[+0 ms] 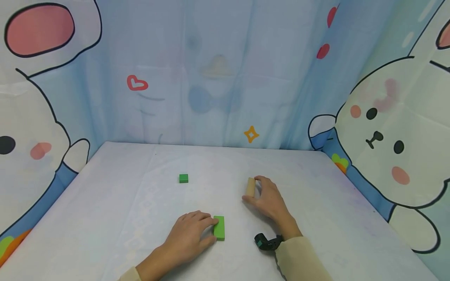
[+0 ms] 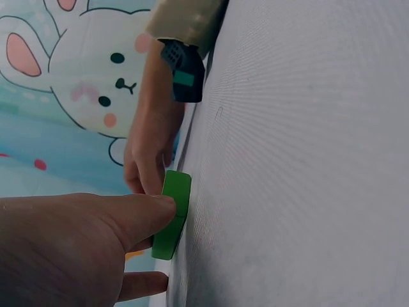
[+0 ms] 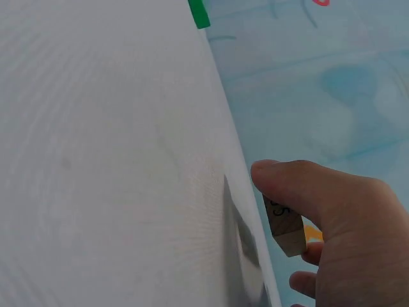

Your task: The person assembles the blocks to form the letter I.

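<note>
My left hand [image 1: 191, 236] is low in the middle of the head view, thumb and a finger gripping the left side of a light green rectangular block [image 1: 219, 228]. In the left wrist view the thumb overlaps the face of this green block [image 2: 174, 220]. Farther right and deeper on the table, my right hand [image 1: 268, 199] pinches a pale wooden block [image 1: 250, 187] by its near and far ends. Dark printed marks show on the wooden block [image 3: 284, 227] in the right wrist view, where the thumb partly hides it.
A small green block [image 1: 183, 178] lies alone farther back, left of centre. All this is on a white-covered table [image 1: 123, 187]. A black camera [image 1: 268, 242] sits at the right wrist. Behind hangs a blue curtain [image 1: 168, 109] with cartoon prints.
</note>
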The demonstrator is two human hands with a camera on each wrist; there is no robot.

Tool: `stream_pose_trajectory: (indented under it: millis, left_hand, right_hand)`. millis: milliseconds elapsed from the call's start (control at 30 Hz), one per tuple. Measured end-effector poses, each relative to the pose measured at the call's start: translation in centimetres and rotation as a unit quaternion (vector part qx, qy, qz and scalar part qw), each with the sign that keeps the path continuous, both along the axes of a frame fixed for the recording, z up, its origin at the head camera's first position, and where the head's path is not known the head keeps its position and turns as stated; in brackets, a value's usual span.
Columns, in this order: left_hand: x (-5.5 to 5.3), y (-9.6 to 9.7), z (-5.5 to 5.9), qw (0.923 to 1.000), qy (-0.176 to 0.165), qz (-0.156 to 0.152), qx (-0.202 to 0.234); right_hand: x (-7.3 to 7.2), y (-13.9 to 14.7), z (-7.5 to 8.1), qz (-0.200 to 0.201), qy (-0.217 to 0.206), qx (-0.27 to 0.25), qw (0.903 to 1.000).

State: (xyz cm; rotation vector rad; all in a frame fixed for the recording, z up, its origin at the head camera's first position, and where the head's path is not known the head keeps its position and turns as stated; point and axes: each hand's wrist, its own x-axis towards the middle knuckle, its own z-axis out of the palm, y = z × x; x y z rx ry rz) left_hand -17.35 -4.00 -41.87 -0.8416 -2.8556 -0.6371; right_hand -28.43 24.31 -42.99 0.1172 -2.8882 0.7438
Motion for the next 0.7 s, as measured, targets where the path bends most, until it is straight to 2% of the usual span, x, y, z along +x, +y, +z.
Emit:
stream_pose_trajectory:
  millis: [333,500,700]
  left_hand:
    - [0.0,-0.1,-0.1,1.0,-0.003,-0.001,0.002]
    - [0.0,-0.1,0.0,1.0,-0.005,0.0,0.0]
    - [0.0,0.0,0.0,1.0,-0.006,0.002,-0.001]
  right_hand:
    - [0.5,-1.1,0.6,0.032,-0.003,-0.002,0.9995]
    - [0.6,-1.7,0.7,0.038,-0.015,-0.008,0.9991]
    - [0.8,-2.5,0.7,0.045,-0.008,-0.006,0.9989]
